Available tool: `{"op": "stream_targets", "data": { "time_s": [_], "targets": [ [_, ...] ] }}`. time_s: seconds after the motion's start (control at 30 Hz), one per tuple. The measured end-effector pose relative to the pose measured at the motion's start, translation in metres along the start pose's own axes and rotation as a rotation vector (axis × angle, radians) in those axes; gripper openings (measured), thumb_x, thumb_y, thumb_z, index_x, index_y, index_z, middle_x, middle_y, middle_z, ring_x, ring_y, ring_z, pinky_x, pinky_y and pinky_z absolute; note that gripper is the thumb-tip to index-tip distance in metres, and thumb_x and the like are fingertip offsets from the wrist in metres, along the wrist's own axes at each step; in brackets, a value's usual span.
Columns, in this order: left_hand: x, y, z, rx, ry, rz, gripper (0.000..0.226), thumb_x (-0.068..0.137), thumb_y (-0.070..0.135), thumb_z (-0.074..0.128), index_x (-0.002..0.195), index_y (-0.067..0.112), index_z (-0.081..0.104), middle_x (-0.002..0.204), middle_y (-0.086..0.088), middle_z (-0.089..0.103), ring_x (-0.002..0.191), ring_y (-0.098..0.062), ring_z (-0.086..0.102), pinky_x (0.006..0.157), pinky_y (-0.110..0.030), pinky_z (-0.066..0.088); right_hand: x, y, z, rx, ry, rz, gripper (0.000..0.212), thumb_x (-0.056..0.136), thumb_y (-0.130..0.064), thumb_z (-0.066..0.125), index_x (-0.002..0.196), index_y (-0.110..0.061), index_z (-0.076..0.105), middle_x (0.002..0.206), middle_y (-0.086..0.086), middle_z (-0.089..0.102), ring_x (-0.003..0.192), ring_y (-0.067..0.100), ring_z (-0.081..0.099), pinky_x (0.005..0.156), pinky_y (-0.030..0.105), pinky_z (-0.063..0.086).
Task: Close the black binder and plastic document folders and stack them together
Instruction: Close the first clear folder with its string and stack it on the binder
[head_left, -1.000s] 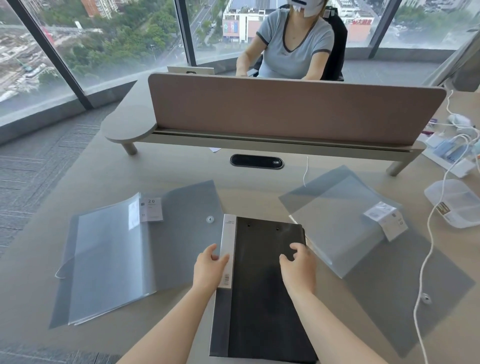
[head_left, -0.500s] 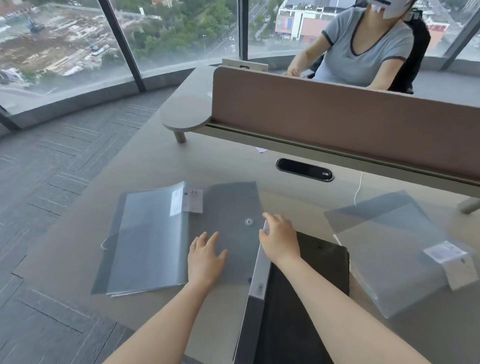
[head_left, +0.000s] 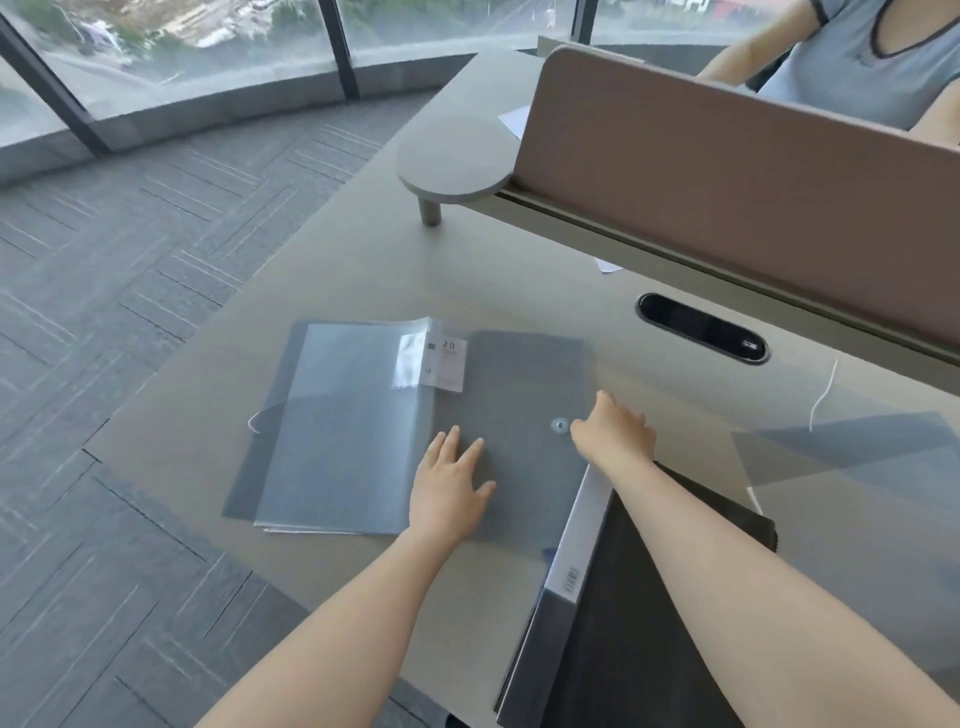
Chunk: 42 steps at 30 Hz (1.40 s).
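An open grey plastic document folder (head_left: 519, 374) lies flat on the desk, its clear sleeves (head_left: 343, 431) spread to the left and a white label near the top. My left hand (head_left: 449, 488) rests flat on its middle, fingers apart. My right hand (head_left: 615, 434) reaches over the folder's right flap beside the snap button (head_left: 559, 426); whether it grips the flap's edge is unclear. The closed black binder (head_left: 639, 623) with a white spine lies at the lower right, under my right forearm. A second grey folder (head_left: 852, 467) lies open at the right edge.
A brown divider panel (head_left: 727, 176) runs along the back of the desk (head_left: 363, 270), with a person seated behind it. A black cable slot (head_left: 701, 327) sits in the desk and a white cord (head_left: 823, 395) trails near the right folder. The desk's left edge drops to carpet.
Both hands left the black binder and moved left onto the open grey folder. The view swung left with them, so the right folder is now mostly out of frame.
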<state>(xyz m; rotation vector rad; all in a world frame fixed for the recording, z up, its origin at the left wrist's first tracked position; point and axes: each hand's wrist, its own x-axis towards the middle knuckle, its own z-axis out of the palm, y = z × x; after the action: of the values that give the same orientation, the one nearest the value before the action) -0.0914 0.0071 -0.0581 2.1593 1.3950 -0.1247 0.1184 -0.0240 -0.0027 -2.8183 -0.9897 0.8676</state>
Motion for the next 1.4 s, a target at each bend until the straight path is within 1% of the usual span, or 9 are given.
{"op": "stream_targets", "data": {
  "time_s": [0.3,0.5,0.63,0.77,0.93,1.03,1.13,1.27,1.4],
  "targets": [
    [0.007,-0.016,-0.002,0.043,0.030,-0.007,0.062,0.097,0.042,0.050,0.154,0.031,0.029,0.167,-0.001,0.008,0.154,-0.021,0.000,0.124,-0.035,0.010,0.037,-0.014,0.009,0.057,-0.078,0.071,0.041,0.084,-0.016,0.048,0.125,-0.016,0.051,0.125,0.008,0.060,0.121,0.033,0.053,0.099,0.040,0.038],
    [0.010,-0.026,-0.008,0.025,0.053,-0.047,0.062,0.097,0.042,0.050,0.154,0.030,0.028,0.167,0.000,0.007,0.154,-0.021,-0.001,0.124,-0.035,0.006,0.044,-0.025,0.023,0.204,-0.023,-0.031,0.012,0.080,-0.017,0.052,0.090,-0.017,0.057,0.090,0.002,0.066,0.089,0.030,0.060,0.073,0.033,0.041],
    [0.011,-0.030,-0.011,-0.009,0.072,-0.058,0.059,0.098,0.040,0.050,0.152,0.026,0.034,0.167,-0.002,0.011,0.154,-0.021,0.001,0.124,-0.035,0.007,0.038,-0.037,0.027,0.454,-0.005,-0.120,0.011,0.088,-0.012,0.046,0.095,-0.010,0.055,0.079,0.000,0.057,0.078,0.033,0.061,0.065,0.036,0.045],
    [0.011,-0.029,-0.020,-0.136,0.166,-0.068,0.056,0.097,0.032,0.054,0.149,0.019,0.040,0.164,-0.007,0.022,0.153,-0.024,0.010,0.123,-0.035,0.014,0.023,-0.045,0.023,0.686,-0.015,-0.136,0.015,0.093,-0.008,0.036,0.091,-0.017,0.049,0.080,-0.004,0.055,0.061,0.040,0.070,0.062,0.049,0.057],
    [0.013,-0.038,-0.053,-0.217,0.379,-0.148,0.068,0.093,0.025,0.064,0.150,0.005,0.035,0.160,-0.018,0.026,0.147,-0.036,0.024,0.119,-0.041,0.021,0.001,-0.055,0.005,0.960,-0.024,-0.160,0.028,0.096,-0.008,0.034,0.084,-0.028,0.049,0.090,0.010,0.070,0.044,0.029,0.059,0.050,0.035,0.054],
    [0.011,-0.042,-0.082,-0.377,0.448,-0.266,0.078,0.093,0.031,0.063,0.154,0.005,0.023,0.162,-0.017,0.022,0.150,-0.032,0.018,0.121,-0.038,0.014,-0.013,-0.061,-0.010,1.087,-0.003,-0.192,0.023,0.098,-0.006,0.034,0.095,-0.020,0.052,0.079,0.008,0.070,0.039,0.025,0.055,0.045,0.029,0.048],
    [0.007,-0.047,-0.106,-0.502,0.497,-0.279,0.082,0.093,0.039,0.063,0.155,0.007,0.020,0.163,-0.010,0.023,0.151,-0.024,0.016,0.123,-0.038,0.013,-0.027,-0.065,-0.025,1.182,0.014,-0.250,0.022,0.100,-0.006,0.036,0.097,-0.019,0.053,0.074,0.006,0.070,0.035,0.019,0.056,0.038,0.024,0.046],
    [0.000,-0.052,-0.135,-0.752,0.491,-0.214,0.083,0.087,0.049,0.066,0.154,0.017,0.030,0.156,0.000,0.039,0.145,-0.015,0.034,0.120,-0.040,0.027,-0.044,-0.070,-0.044,1.300,0.025,-0.315,0.022,0.101,-0.004,0.038,0.095,-0.020,0.054,0.068,0.002,0.072,0.033,0.017,0.056,0.037,0.021,0.044],
    [-0.010,-0.043,-0.167,-0.913,0.460,-0.110,0.067,0.076,0.063,0.069,0.129,0.022,0.058,0.123,0.002,0.069,0.115,-0.018,0.064,0.103,-0.048,0.048,-0.058,-0.072,-0.062,1.378,0.042,-0.376,0.023,0.100,-0.003,0.039,0.096,-0.019,0.055,0.068,0.002,0.073,0.035,0.020,0.056,0.039,0.023,0.044]
  ]
}}
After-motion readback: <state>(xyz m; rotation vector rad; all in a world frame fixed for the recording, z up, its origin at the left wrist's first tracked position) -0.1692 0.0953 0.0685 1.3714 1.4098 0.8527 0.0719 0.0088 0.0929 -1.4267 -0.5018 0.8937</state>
